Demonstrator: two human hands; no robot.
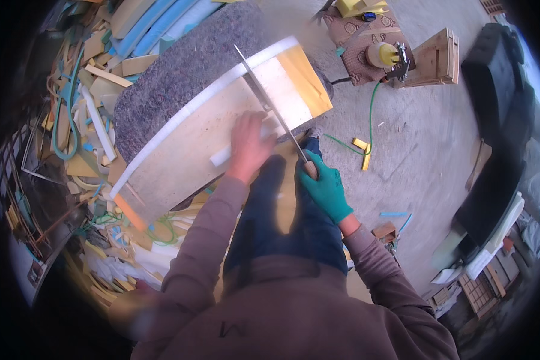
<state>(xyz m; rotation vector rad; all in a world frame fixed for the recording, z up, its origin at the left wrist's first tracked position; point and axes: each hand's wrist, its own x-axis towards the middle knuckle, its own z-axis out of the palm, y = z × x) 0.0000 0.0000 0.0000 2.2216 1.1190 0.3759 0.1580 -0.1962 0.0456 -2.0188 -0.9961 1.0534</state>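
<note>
My right hand [325,189], in a green glove, is closed round the wooden handle [310,170] of a long, thin-bladed knife [276,109]. Its blade slants away to the left across a curved pale panel [189,138] and past its far edge. White foam edging [186,111] lines that far edge; yellow foam [306,81] covers the right end and orange foam [130,210] the left. Bare, my left hand [250,144] lies over the panel left of the blade, its fingers round a white foam strip [222,156]. The hand partly hides the strip.
Under the panel is a grey, felt-like padded piece [156,90]. Foam offcuts [96,78] pile up at the left. A spray gun with a yellowish cup [383,55] and green hose [372,114] stands on a patterned seat at the far right. Black upholstered pieces [492,120] line the right side.
</note>
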